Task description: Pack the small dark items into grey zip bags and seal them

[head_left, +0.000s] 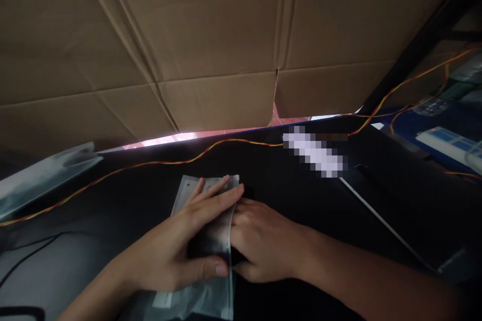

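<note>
Bag [220,233]: flat on the dark, smooth table [150,185], near middle; oblong, thin, see-through plastic with a straight right edge.
Left hand [181,235]: palm down across bag, with fingers extended and thumb apart.
Right hand [269,241]: bent at bag's right edge, partly hidden; grip impossible to tell.
Progress: seemingly laid out and steadied; filling or sealing impossible to judge.
Cardboard [211,20]: creased, brown, far side.

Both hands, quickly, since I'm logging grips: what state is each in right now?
Left hand: open, fingers spread over the plastic bag.
Right hand: at the bag's edge, fingers partly hidden; its grip cannot be told.
</note>
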Action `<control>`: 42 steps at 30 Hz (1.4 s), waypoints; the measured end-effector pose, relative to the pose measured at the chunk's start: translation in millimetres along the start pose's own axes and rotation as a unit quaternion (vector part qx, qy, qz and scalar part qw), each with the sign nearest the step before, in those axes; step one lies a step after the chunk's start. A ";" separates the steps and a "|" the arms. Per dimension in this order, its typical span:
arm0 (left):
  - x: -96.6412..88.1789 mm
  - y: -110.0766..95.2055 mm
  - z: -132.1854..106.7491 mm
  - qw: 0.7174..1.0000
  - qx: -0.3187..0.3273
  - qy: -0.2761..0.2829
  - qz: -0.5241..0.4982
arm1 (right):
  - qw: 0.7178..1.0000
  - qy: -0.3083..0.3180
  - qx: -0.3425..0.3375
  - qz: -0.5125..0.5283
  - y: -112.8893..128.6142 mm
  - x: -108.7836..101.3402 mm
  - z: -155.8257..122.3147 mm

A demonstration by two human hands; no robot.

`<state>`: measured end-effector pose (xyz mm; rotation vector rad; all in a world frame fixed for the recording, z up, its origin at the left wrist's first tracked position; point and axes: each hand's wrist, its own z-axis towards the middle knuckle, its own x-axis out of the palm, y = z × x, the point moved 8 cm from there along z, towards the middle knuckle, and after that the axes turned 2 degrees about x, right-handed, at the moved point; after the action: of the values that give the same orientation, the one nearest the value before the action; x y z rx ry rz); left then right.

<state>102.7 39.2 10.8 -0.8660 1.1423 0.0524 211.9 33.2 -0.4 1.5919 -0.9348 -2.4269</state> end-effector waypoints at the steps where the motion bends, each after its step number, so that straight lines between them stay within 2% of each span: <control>1: 0.6 -3.2 1.9 1.000 0.001 -0.016 0.005 | 1.000 -0.024 0.004 0.009 0.6 -3.0 0.7; 4: 1.8 -8.2 6.8 0.997 -0.023 -0.062 0.036 | 0.996 -0.079 -0.021 0.046 3.7 -13.8 -0.2; 5: 1.9 -9.2 7.7 0.996 -0.032 -0.072 0.045 | 0.996 -0.070 -0.033 0.053 4.7 -14.1 -0.7; 7: 1.4 -12.0 8.4 0.995 -0.035 -0.083 0.049 | 0.997 -0.015 -0.049 0.059 6.3 -8.1 -1.5; 10: -1.1 -20.3 8.2 0.996 -0.012 -0.090 0.023 | 0.994 0.052 -0.074 0.063 13.5 1.9 -0.2; 12: -3.3 -26.3 9.0 0.994 -0.003 -0.108 0.011 | 0.995 0.034 -0.079 0.057 17.4 0.8 5.6; 14: -4.7 -29.2 10.9 0.991 -0.019 -0.133 0.014 | 0.998 -0.005 -0.050 0.046 15.1 -3.8 13.2; 16: -5.8 -28.3 12.5 0.987 -0.044 -0.156 0.018 | 0.998 -0.034 -0.012 0.046 9.2 -8.8 17.6; 18: -8.6 -23.1 11.9 0.984 -0.058 -0.170 0.013 | 0.998 -0.032 -0.002 0.059 6.0 -11.4 16.9; 21: -12.2 -9.0 8.6 0.989 -0.053 -0.141 0.013 | 0.997 0.009 -0.028 0.075 6.8 -10.0 9.3; 24: -6.2 3.0 8.0 0.998 -0.031 -0.049 0.028 | 0.994 0.054 -0.065 0.075 10.6 -1.2 2.3; 27: 2.7 1.4 10.2 1.000 0.004 0.013 -0.002 | 0.992 0.061 -0.087 0.061 15.9 11.7 3.4; 29: 6.4 -4.3 12.2 0.999 0.025 0.027 -0.014 | 0.995 0.050 -0.080 0.042 18.9 19.7 6.9; 32: 4.0 -5.8 13.6 1.000 0.028 0.005 0.001 | 0.997 0.043 -0.053 0.031 23.1 24.6 7.2; 35: -2.6 4.8 12.7 0.999 0.004 -0.017 0.031 | 0.995 0.059 -0.029 0.074 22.3 12.4 -0.5; 38: -11.8 20.5 10.3 0.997 -0.032 -0.039 0.063 | 0.985 0.079 0.007 0.155 6.0 -14.5 -8.9; 40: -18.9 29.5 8.5 0.993 -0.060 -0.064 0.081 | 0.974 0.057 0.027 0.219 -10.5 -37.0 -11.5; 42: -23.5 34.5 7.4 0.988 -0.081 -0.081 0.099 | 0.971 0.008 0.055 0.233 -29.0 -55.8 -12.3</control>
<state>82.2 76.3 11.1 -0.8730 1.0765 0.3773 254.8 73.1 25.5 1.2382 -1.2891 -2.0653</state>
